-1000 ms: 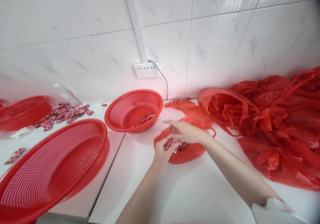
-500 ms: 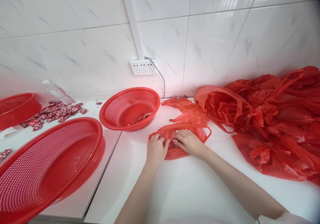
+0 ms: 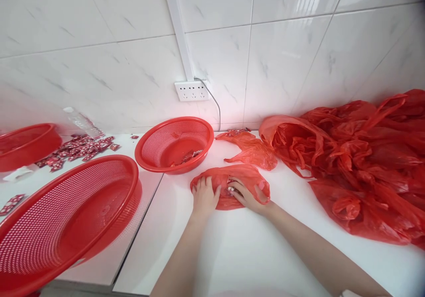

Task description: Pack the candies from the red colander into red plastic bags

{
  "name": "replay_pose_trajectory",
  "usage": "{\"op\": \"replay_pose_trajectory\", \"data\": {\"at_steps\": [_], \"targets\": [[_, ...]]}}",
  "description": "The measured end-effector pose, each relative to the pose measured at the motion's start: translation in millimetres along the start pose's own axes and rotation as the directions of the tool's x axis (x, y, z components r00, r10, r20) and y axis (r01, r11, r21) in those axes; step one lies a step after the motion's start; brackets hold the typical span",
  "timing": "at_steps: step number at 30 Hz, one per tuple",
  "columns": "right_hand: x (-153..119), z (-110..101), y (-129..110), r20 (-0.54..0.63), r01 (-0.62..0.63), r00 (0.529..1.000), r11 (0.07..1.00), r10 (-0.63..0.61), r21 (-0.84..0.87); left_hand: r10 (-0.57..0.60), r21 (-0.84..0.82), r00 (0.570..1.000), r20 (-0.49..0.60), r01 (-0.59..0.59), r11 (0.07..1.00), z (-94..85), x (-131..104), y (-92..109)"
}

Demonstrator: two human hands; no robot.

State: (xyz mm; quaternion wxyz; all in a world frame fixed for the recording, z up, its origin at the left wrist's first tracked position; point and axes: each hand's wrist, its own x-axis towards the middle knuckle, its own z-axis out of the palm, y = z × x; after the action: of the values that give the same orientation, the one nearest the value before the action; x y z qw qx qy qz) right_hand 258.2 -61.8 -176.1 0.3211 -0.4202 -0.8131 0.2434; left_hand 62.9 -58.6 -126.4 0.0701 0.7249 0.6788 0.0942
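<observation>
A thin red plastic bag (image 3: 245, 171) lies on the white table between my hands. My left hand (image 3: 205, 196) rests on the bag's left part, its fingers spread over the plastic. At the bag's middle, my right hand (image 3: 246, 195) has its fingers curled around small red-and-white packets (image 3: 230, 188), partly hidden by the fingers and the film. The bag's handle loop lies by my right wrist.
A red mesh basket (image 3: 151, 131) with a few packets stands behind left. A larger basket (image 3: 135, 168) and scattered packets (image 3: 83, 148) are farther left. Red bags (image 3: 375, 155) are heaped at right. A socket (image 3: 192, 91) is on the wall.
My right hand has shifted slightly left and down, its fingers more curled. The bag has been drawn a little left, and its handle now lies closer to my right wrist.
</observation>
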Motion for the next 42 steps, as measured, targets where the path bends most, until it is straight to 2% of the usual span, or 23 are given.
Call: {"op": "replay_pose_trajectory", "data": {"at_steps": [6,11,14,17,19,22,25,28,31,33,34,35,37,40,42], "targets": [[3,4,0,-0.031,0.005,1.000,1.000,-0.005,-0.012,0.017,0.034,0.999,0.032,-0.018,0.999,3.9,0,-2],[5,-27,-15,-0.085,-0.006,0.996,0.994,-0.003,-0.108,0.040,-0.002,0.997,0.064,-0.040,0.999,6.7,-2,-7],[11,-49,-10,-0.173,-0.221,0.965,0.965,0.196,-0.139,0.095,-0.062,0.991,0.099,-0.089,0.994,1.8,-1,-11],[16,-61,6,-0.183,-0.464,0.881,0.870,0.436,-0.166,0.220,-0.175,0.969,0.110,-0.199,0.964,-7.0,2,-17],[18,-62,16,-0.130,-0.510,0.860,0.835,0.493,-0.209,0.258,-0.247,0.960,0.105,-0.226,0.942,-11.4,5,-21],[19,-60,19,-0.079,-0.515,0.853,0.808,0.515,-0.287,0.245,-0.305,0.966,0.088,-0.208,0.930,-13.6,9,-27],[19,-61,6,-0.034,-0.511,0.846,0.791,0.532,-0.336,0.220,-0.392,0.976,-0.006,-0.204,0.897,-17.8,11,-29],[20,-70,-20,0.052,-0.469,0.851,0.800,0.523,-0.374,0.139,-0.510,0.976,-0.165,-0.205,0.835,-33.7,8,-25],[19,-85,-50,0.044,-0.435,0.857,0.768,0.513,-0.471,0.070,-0.506,0.919,-0.387,-0.275,0.817,-61.7,5,-20],[18,-94,-66,-0.010,-0.374,0.904,0.779,0.427,-0.504,0.072,-0.428,0.864,-0.499,-0.318,0.846,-82.9,9,-21],[17,-97,-72,-0.031,-0.327,0.932,0.804,0.360,-0.497,0.079,-0.388,0.853,-0.516,-0.315,0.866,-93.0,14,-22],[16,-99,-76,-0.043,-0.273,0.957,0.837,0.288,-0.475,0.099,-0.340,0.855,-0.509,-0.305,0.889,-102.5,21,-25],[14,-100,-77,-0.060,-0.171,0.985,0.890,0.161,-0.423,0.127,-0.267,0.905,-0.406,-0.250,0.931,-118.9,41,-33],[8,-93,-68,-0.079,-0.048,0.997,0.917,0.018,-0.396,0.067,-0.164,0.990,-0.123,-0.087,0.983,-136.6,85,-49],[1,-84,-59,-0.094,0.059,0.990,0.913,-0.105,-0.404,-0.035,-0.066,0.993,0.109,0.042,0.997,-142.7,114,-60]]}}
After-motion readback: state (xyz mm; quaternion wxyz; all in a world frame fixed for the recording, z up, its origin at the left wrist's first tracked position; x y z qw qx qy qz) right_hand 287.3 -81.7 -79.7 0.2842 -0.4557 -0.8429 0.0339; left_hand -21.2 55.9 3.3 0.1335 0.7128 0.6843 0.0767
